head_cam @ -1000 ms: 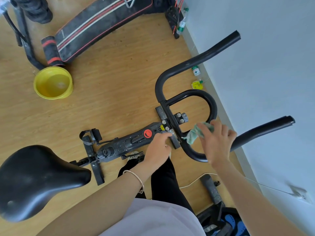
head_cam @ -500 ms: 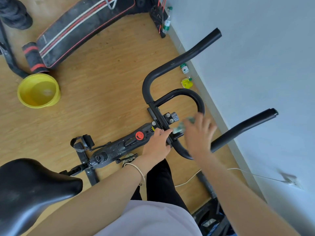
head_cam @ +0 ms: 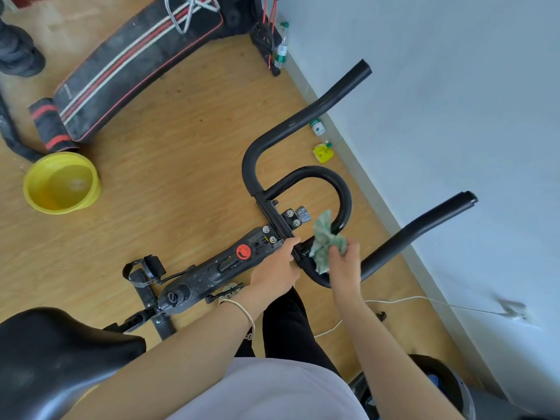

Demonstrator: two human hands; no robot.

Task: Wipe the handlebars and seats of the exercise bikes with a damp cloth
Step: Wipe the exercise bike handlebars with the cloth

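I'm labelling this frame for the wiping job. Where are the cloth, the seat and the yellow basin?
cloth point(head_cam: 324, 237), head view, middle of the crumpled green fabric.
seat point(head_cam: 60, 359), head view, top of the black saddle.
yellow basin point(head_cam: 60, 209), head view, near outer wall.

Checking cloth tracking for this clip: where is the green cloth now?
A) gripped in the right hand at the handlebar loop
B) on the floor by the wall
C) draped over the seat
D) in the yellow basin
A: the right hand grips the green cloth at the handlebar loop, while the left hand holds the stem.
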